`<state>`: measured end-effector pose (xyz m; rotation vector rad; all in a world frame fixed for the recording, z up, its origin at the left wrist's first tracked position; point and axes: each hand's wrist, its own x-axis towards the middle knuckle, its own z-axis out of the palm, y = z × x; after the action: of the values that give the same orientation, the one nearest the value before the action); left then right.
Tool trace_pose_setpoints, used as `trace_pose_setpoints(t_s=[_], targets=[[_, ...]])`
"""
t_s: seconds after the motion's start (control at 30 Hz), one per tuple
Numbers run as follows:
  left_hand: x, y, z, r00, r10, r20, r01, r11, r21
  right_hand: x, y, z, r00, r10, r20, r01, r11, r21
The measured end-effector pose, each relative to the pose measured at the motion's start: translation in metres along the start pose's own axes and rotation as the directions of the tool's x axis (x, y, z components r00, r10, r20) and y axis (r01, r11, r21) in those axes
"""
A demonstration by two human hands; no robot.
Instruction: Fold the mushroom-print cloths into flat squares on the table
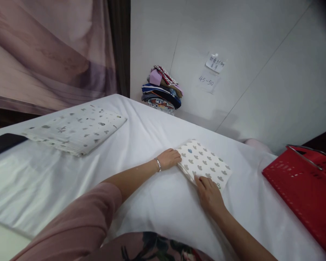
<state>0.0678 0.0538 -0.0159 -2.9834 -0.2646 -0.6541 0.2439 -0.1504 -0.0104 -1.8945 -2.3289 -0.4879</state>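
A folded white cloth [205,163] printed with grey cloud-like shapes lies on the white-covered table in front of me. My left hand [170,159], with a silver bracelet at the wrist, has its fingers closed on the cloth's left corner. At the near edge, my right hand [210,195] grips the cloth, one finger lying over its top; the fingers underneath are hidden. Farther left rests a larger folded white cloth [84,127] with small grey and dark prints, apart from both hands.
At the right stands a red plastic basket [301,192] with a metal handle. Beyond the table's far edge is a stack of folded fabrics [163,88] against the wall. Paper signs [208,79] hang there. A dark flat object [5,143] lies at the left edge.
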Motion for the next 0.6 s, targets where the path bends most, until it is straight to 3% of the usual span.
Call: trace_pose_setpoints(t_s=[0.27,0.37,0.43,0.53,0.6], targets=[[-0.003,0.005,-0.011,0.997,-0.077,-0.006,0.075,0.987,-0.144,-0.004,-0.005,0.002,0.999,0.024,-0.042,-0.027,0.997,-0.069],[0.004,0.004,-0.016,0.981,-0.196,0.000,0.189,0.949,-0.253,-0.003,-0.009,0.003,0.999,0.029,-0.045,-0.033,0.995,-0.093],[0.013,0.001,-0.016,0.930,-0.368,-0.002,0.353,0.894,-0.276,-0.001,-0.011,0.004,0.998,0.032,-0.059,-0.038,0.994,-0.100],[0.026,0.000,-0.011,0.759,-0.638,0.130,0.646,0.715,-0.267,-0.001,-0.008,0.004,0.996,0.028,-0.082,-0.035,0.995,-0.089],[0.027,0.005,-0.009,0.666,-0.706,0.240,0.745,0.622,-0.240,-0.008,-0.001,0.004,0.996,0.010,-0.084,-0.015,0.998,-0.058]])
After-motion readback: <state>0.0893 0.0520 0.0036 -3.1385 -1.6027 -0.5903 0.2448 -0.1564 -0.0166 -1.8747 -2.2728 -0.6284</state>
